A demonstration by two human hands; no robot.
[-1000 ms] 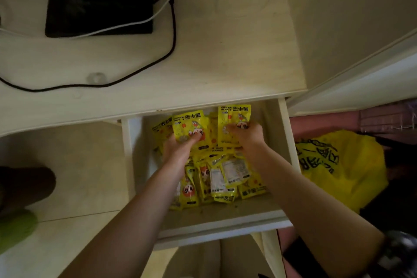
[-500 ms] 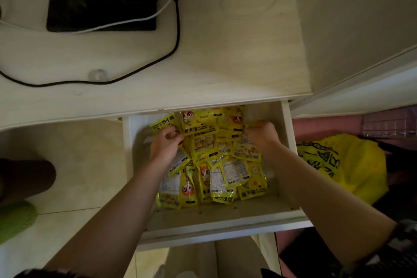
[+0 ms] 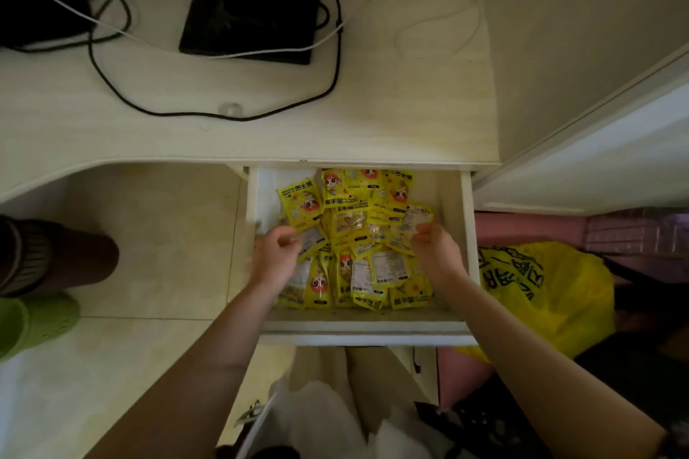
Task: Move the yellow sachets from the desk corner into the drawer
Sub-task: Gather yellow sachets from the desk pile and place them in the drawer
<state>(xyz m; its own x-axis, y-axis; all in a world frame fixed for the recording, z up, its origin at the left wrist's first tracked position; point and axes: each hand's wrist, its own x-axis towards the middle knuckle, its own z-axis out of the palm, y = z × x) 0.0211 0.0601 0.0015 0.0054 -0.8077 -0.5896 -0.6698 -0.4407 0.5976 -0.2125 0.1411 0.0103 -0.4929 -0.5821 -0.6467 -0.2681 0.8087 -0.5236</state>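
Pale wood makes up the surface (image 3: 410, 115), which fills the upper half of the view, with a tiled floor (image 3: 156, 235) below its front edge on the left. Under that front edge, towards the right corner, the drawer (image 3: 373, 332) stands pulled out. Yellow sachets (image 3: 358, 235) lie heaped inside it, overlapping from the back wall to near the front, some face up and some showing white label backs.

Both hands reach into the drawer over the pile. The left hand (image 3: 277, 253) sits at the pile's left edge, its fingers curled; they seem to pinch the lower corner of one sachet (image 3: 300, 203), though the grip is hard to read in the dim light. The right hand (image 3: 436, 248) is at the pile's right edge, fingers curled round the edge of a sachet lying label side up (image 3: 417, 216).

On the surface's far side stands a black monitor base (image 3: 253, 11), with a black cable (image 3: 223, 115) looping towards the front edge and a white cable (image 3: 440, 11) coiled near the right edge. A yellow bag (image 3: 551, 291) lies to the right of the drawer.
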